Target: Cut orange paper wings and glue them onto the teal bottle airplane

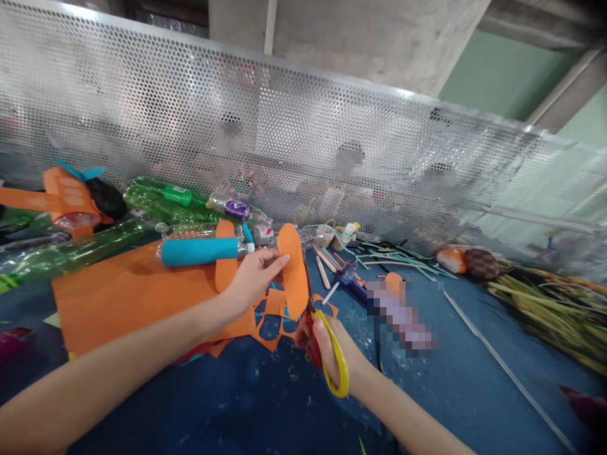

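Note:
An orange paper piece (293, 275) with rounded ends stands upright between my hands. My left hand (258, 272) pinches its left edge between thumb and fingers. In my right hand (332, 347) is a pair of scissors (340, 370) with yellow and red handles. Their dark blades point up along the paper's right edge. Left of my left hand lies a bottle wrapped in blue paper (199, 251), with another rounded orange strip (226, 253) across it. Orange paper offcuts (268, 335) are scattered on the blue table (227, 404) below the paper.
A large orange sheet (128, 303) lies at left, with green plastic bottles (85, 249) and an orange paper model plane (71, 196) behind. A glue gun (353, 278), sticks (322, 272) and straws (403, 262) lie right of centre. Dry leaves (545, 309) lie far right. A perforated metal screen (294, 139) stands behind.

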`<state>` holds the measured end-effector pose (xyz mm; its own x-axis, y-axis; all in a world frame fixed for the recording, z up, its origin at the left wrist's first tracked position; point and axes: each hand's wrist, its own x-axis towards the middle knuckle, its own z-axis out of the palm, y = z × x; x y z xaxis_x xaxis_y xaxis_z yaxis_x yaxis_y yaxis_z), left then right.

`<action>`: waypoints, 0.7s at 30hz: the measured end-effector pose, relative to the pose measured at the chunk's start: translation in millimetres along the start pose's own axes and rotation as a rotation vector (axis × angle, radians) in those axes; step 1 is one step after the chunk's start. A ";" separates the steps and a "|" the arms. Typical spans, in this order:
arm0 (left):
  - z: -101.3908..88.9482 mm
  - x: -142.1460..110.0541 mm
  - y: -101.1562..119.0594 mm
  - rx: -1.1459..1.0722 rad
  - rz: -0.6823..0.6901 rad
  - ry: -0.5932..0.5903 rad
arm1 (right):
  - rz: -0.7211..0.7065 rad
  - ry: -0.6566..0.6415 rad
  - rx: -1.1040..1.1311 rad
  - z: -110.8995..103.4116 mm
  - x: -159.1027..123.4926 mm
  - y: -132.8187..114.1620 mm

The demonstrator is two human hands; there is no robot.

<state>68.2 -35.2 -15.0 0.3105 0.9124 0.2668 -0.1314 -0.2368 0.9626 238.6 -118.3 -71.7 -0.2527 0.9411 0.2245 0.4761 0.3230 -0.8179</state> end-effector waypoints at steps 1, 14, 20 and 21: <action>0.5 -0.5 0.4 0.008 -0.002 0.000 | -0.006 0.001 -0.007 -1.1 0.0 -0.3; 5.3 -6.0 2.7 0.101 0.045 -0.038 | -0.056 0.063 -0.161 -11.1 2.1 -17.6; 7.5 -7.5 5.0 0.013 -0.047 -0.046 | -0.144 0.102 -0.231 -11.8 3.3 -22.2; 7.8 -7.5 4.6 -0.014 -0.058 -0.044 | -0.149 0.101 -0.230 -11.7 3.4 -22.8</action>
<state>72.6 -45.8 -12.2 0.3592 0.9086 0.2130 -0.1255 -0.1791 0.9758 236.7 -121.3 -46.0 -0.2551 0.8829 0.3942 0.6214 0.4621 -0.6327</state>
